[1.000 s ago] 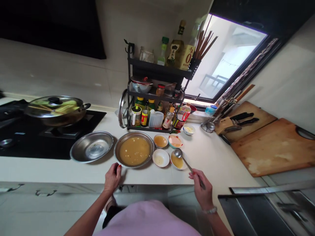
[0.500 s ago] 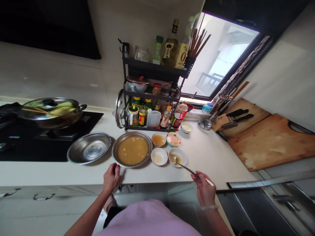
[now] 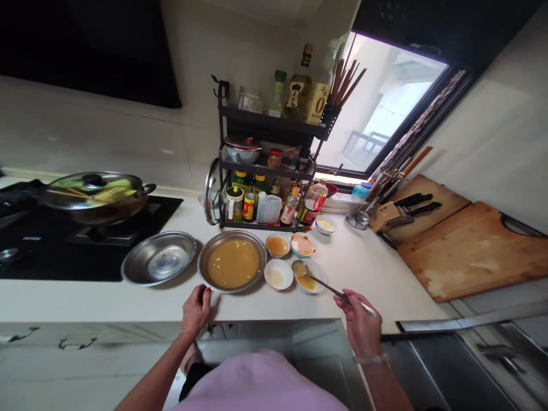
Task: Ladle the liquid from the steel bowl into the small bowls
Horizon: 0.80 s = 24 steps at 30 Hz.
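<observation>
My right hand [image 3: 362, 322] is closed round the long handle of a metal spoon [image 3: 322, 283]. The spoon's bowl carries yellowish liquid and hangs over the left rim of a small white bowl [image 3: 315, 287], which has more yellow liquid in it. Left of that stands a second white bowl [image 3: 278, 284] with a little pale residue. My left hand [image 3: 197, 308] has curled fingers at the near-left rim of a wide metal bowl [image 3: 202, 268], gripping its edge. Cloudy yellow-brown liquid [image 3: 233, 264] with pale bits fills this bowl.
A bare metal basin [image 3: 158, 258] sits left, beside the hob with a lidded pan [image 3: 96, 200]. Behind are two small bowls of orange liquid [image 3: 277, 246], a bowl of pale bits [image 3: 325, 225] and a black spice rack [image 3: 265, 168]. Cutting boards [image 3: 475, 251] lean right.
The spoon has risen out of the right white bowl's liquid and shifted slightly left to its rim, now filled. My left hand stays at the metal bowl.
</observation>
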Tool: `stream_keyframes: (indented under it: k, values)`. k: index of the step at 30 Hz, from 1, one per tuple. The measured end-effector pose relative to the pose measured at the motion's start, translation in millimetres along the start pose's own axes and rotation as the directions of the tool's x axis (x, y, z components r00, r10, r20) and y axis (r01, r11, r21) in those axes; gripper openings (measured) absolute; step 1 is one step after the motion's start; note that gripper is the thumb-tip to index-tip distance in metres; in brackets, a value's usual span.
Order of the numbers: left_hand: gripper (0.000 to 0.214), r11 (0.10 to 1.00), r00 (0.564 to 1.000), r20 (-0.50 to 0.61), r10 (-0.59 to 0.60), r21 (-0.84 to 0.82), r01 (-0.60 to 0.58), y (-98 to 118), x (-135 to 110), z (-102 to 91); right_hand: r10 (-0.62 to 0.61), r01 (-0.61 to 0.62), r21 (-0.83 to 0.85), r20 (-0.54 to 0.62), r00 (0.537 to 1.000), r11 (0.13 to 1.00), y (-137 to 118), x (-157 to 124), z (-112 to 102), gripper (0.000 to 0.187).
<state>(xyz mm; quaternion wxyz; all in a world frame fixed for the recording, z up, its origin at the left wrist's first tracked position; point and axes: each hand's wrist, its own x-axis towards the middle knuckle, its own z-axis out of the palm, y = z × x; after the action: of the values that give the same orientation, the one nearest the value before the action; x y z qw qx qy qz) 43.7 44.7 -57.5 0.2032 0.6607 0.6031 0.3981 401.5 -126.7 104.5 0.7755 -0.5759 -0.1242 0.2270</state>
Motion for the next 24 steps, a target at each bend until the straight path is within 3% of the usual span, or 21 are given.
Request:
stream_keyframes:
  k: [4,8,10,12,14,17,18,19,20,21,24]
  values:
    - [0.028,1.0,1.0,-0.007,0.012,-0.003,-0.012,-2.1,-0.9,1.4,0.007,-0.009,0.025,0.108,0.994,1.0,-2.0,-7.2,29.7,0.032]
    - [0.028,1.0,1.0,-0.015,0.017,0.005,-0.017,-3.2,-0.8,1.9,-0.011,0.009,0.01,0.239,0.971,1.0,12.0,-16.3,63.9,0.029]
    - [0.028,1.0,1.0,-0.018,0.021,0.005,-0.021,-2.8,-0.5,1.5,-0.04,0.059,-0.052,0.312,0.949,0.997,22.8,-23.1,77.7,0.028]
    - [0.027,1.0,0.999,-0.021,0.028,-0.005,-0.028,-1.9,-0.3,0.9,-0.119,0.197,-0.143,0.428,0.896,0.97,32.0,-31.3,86.7,0.025]
    - [0.026,0.999,0.999,-0.023,0.034,-0.017,-0.035,-1.0,-0.2,0.2,-0.267,0.439,-0.169,0.59,0.762,0.882,36.8,-39.1,90.1,0.02]
    - [0.026,0.999,0.999,-0.023,0.037,-0.022,-0.037,-0.1,-0.3,-0.5,-0.461,0.765,-0.06,0.766,0.448,0.641,34.3,-45.0,84.6,0.021]
    - [0.026,0.999,0.999,-0.023,0.035,-0.019,-0.036,-0.1,-0.4,-0.7,-0.49,0.823,-0.034,0.79,0.369,0.566,31.6,-44.4,80.1,0.024]
    - [0.026,0.999,0.999,-0.024,0.033,-0.016,-0.033,-0.1,-0.5,-0.7,-0.506,0.86,-0.029,0.799,0.326,0.509,28.5,-42.3,74.2,0.026]
    - [0.026,0.999,0.999,-0.024,0.03,-0.012,-0.03,-0.3,-0.6,-0.7,-0.516,0.881,-0.045,0.796,0.317,0.472,25.4,-39.0,66.9,0.028]
    - [0.027,1.0,0.999,-0.024,0.028,-0.009,-0.028,-0.5,-0.6,-0.5,-0.528,0.888,-0.078,0.779,0.338,0.454,22.6,-34.6,58.3,0.028]
    - [0.027,1.0,0.999,-0.022,0.03,-0.004,-0.03,-1.8,-0.5,0.1,-0.54,0.841,-0.232,0.677,0.501,0.489,17.7,-18.0,26.5,0.023]
